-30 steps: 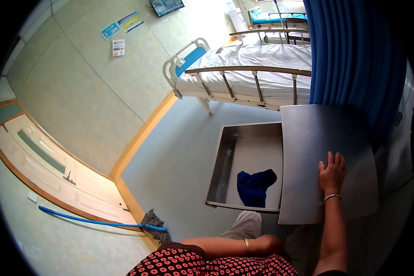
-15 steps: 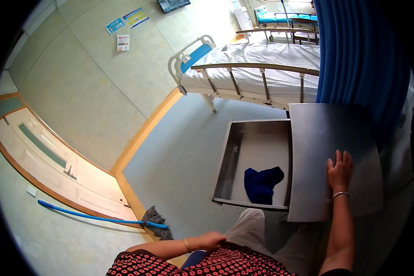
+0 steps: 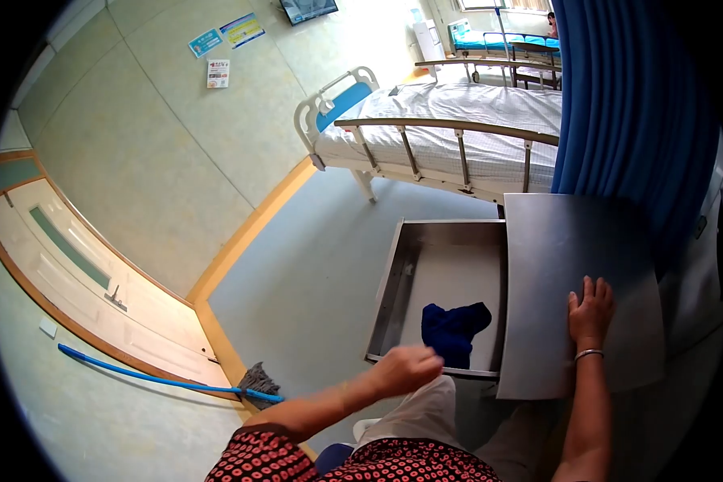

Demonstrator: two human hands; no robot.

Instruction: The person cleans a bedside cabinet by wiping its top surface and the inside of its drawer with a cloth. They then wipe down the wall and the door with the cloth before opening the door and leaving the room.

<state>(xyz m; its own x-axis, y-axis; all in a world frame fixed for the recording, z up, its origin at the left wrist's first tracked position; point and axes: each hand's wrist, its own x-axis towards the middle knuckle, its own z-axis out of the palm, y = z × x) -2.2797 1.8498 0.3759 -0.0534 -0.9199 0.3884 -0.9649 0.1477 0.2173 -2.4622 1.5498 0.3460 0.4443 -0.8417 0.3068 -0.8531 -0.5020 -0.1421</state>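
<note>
A metal cabinet (image 3: 542, 257) with a smooth steel top stands before me, its wide drawer (image 3: 383, 281) pulled out to the left. In the drawer lies a crumpled dark blue cloth (image 3: 455, 333). My left hand (image 3: 410, 369), slightly blurred, hovers by the drawer's near edge, just below and left of the cloth. Its fingers are curled closed, with nothing showing in them. My right hand (image 3: 592, 309), with a bracelet at the wrist, rests flat on the steel top, fingers stretched out.
A bed (image 3: 450, 112) with side rails stands beyond the cabinet. A blue curtain (image 3: 627, 104) hangs at the right. At the left, a blue-handled mop (image 3: 157, 379) leans near a white door (image 3: 96, 273). A screen (image 3: 308, 8) is mounted on the wall.
My left hand has risen from my waist, moving forward and right to the drawer's near edge. My right hand stays on the steel top. The view has shifted slightly.
</note>
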